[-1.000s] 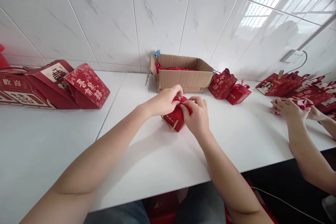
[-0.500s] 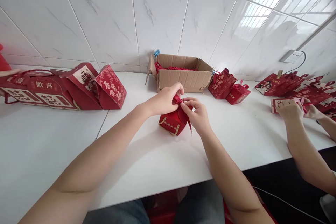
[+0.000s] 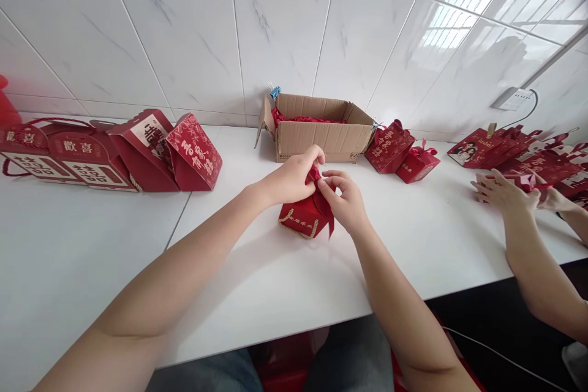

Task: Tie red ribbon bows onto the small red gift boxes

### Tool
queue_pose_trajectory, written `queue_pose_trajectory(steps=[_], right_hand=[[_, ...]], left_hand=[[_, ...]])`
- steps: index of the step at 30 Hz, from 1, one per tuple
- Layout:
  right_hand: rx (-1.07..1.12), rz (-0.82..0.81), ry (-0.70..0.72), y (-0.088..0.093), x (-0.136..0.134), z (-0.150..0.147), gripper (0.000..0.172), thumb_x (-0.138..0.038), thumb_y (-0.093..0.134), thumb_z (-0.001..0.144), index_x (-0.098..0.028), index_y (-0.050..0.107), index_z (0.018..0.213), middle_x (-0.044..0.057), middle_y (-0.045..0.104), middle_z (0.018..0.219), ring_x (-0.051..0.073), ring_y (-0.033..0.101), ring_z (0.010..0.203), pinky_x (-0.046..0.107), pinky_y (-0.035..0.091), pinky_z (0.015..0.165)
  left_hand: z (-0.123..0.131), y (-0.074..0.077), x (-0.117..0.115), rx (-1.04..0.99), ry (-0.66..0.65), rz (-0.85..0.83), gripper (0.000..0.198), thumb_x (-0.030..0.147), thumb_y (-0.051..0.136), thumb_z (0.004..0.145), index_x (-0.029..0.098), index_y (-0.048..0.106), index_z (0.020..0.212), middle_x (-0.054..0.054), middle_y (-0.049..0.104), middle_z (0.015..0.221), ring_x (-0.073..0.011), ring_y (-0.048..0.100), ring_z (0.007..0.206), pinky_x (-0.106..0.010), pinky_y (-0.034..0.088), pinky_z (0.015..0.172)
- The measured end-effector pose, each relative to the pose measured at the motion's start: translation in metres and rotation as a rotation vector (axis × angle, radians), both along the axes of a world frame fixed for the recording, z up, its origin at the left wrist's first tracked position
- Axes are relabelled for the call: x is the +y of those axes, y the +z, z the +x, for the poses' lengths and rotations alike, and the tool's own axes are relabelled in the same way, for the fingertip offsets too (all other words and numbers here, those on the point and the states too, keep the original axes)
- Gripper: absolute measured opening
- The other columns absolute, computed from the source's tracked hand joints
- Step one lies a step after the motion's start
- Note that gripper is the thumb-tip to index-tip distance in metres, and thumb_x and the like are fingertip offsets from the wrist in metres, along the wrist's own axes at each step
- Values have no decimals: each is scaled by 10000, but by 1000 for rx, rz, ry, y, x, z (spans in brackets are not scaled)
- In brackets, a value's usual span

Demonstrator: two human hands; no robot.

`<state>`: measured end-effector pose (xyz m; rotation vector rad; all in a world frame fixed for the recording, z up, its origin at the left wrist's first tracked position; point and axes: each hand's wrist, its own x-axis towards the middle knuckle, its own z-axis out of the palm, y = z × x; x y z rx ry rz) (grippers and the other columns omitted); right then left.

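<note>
Box (image 3: 304, 209), red with gold lettering (image 3: 301, 222) and rope handle (image 3: 314, 229), stands on the desk (image 3: 257, 282), left hand (image 3: 294, 177) and right hand (image 3: 344, 201) pinching its ribbon (image 3: 330, 220), carton (image 3: 316, 139) near at twelve o'clock, open room to the desk's edge (image 3: 266, 339) at six.

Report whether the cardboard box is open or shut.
Open: the top of the cardboard box is uncovered, and red material shows inside.

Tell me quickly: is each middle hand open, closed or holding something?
Left hand: closed, holding the red ribbon atop the small red box.
Right hand: closed, pinching the same ribbon.
</note>
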<state>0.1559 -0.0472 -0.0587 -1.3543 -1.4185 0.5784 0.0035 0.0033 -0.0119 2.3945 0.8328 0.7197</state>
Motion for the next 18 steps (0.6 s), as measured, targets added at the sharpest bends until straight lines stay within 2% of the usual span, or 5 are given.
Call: queue_pose_trajectory(steps=[5, 9, 18], right_hand=[[44, -46, 46, 2, -1, -1, 292, -426, 582, 801, -196, 638, 630, 105, 622, 1134, 253, 591, 1078, 434, 451, 949], [63, -71, 55, 4, -2, -2, 303, -422, 581, 797, -188, 635, 612, 112, 609, 1168, 256, 584, 1093, 434, 434, 965], [268, -185, 188, 2, 1, 1, 321, -445, 609, 771, -174, 667, 611, 121, 591, 1280, 275, 582, 1138, 372, 508, 858]], left_hand=[[-6, 4, 2, 12, -24, -63, 320, 107, 504, 744, 234, 399, 1018, 9, 571, 854, -131, 546, 726, -252, 446, 638], [-12, 9, 1, 113, -64, -153, 393, 161, 559, 733, 248, 416, 1089, -9, 617, 921, -163, 588, 785, -271, 455, 628], [-8, 9, -4, 108, -53, -136, 355, 172, 541, 739, 250, 433, 1067, -3, 636, 890, -170, 574, 776, -270, 438, 607]])
